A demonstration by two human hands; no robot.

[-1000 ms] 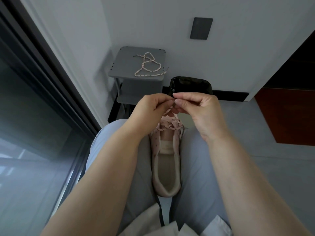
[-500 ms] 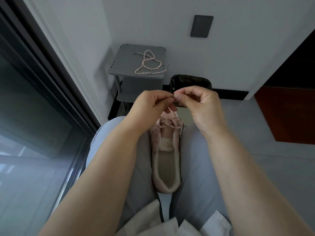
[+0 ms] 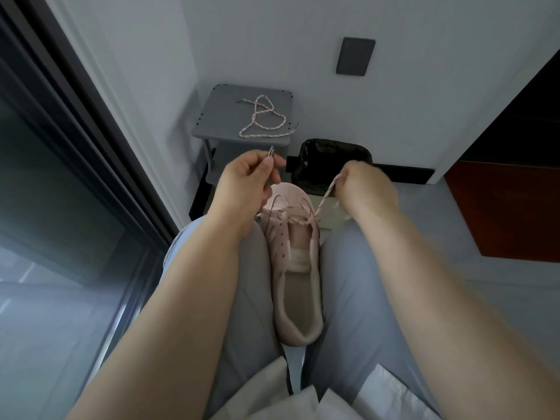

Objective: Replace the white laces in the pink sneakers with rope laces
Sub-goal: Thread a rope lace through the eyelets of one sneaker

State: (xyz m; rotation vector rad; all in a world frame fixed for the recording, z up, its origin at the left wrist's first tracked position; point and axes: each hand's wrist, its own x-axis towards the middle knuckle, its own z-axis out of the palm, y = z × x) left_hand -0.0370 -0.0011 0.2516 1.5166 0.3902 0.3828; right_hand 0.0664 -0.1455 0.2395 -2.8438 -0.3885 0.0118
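Pinching rope lace (image 3: 321, 204) tip in left hand (image 3: 247, 186), clutching other end in right hand (image 3: 369, 189). Holding both apart, just above pink sneaker (image 3: 298, 298) wedged between thighs (image 3: 357, 283).

No text, number or brand can be read anywhere. A pale patch (image 3: 298, 256) is seen inside the pink sneaker (image 3: 283, 237), but nothing on it can be made out. A small white mark (image 3: 303, 163) on the black bin bag (image 3: 333, 156) is too blurred to be deciphered.

Left hand (image 3: 247, 181) and right hand (image 3: 368, 189) have drawn apart; each pulls the rope lace (image 3: 325, 199) outward.
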